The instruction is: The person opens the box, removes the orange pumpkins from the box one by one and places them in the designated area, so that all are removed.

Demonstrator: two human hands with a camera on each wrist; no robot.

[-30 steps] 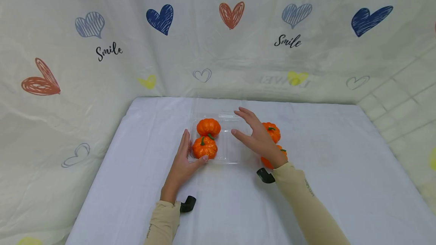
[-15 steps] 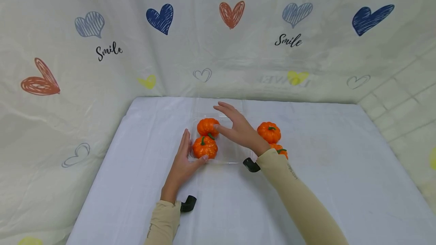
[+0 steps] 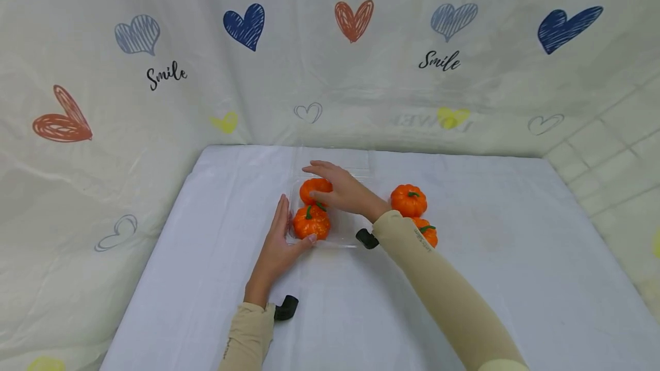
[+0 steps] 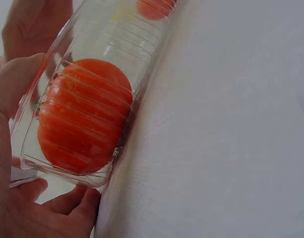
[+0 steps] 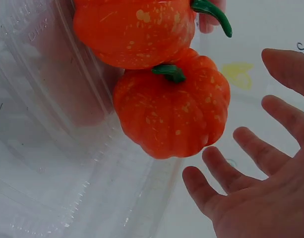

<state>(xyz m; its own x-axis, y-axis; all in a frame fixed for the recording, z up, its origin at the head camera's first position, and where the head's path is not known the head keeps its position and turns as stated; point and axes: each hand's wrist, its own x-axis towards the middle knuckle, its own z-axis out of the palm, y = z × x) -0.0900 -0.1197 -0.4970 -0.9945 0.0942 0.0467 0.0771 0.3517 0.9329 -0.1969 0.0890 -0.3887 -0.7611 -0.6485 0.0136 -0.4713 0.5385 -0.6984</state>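
Clear box [image 3: 341, 233] duty, mid-frame
Left hand [image 3: 278, 251] braces it, straight-fingered, prob so it won't slide; right hand [image 3: 344, 189] just hangs spread by the rear pumpkin [image 3: 311, 186].

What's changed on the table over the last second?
The right hand has moved left across the clear container, from its right half to the far pumpkin inside; whether it touches is unclear. This uncovers more of the two pumpkins outside. Nothing was visibly grasped or released. The left hand stays at the container's left side, and all four pumpkins stay put.
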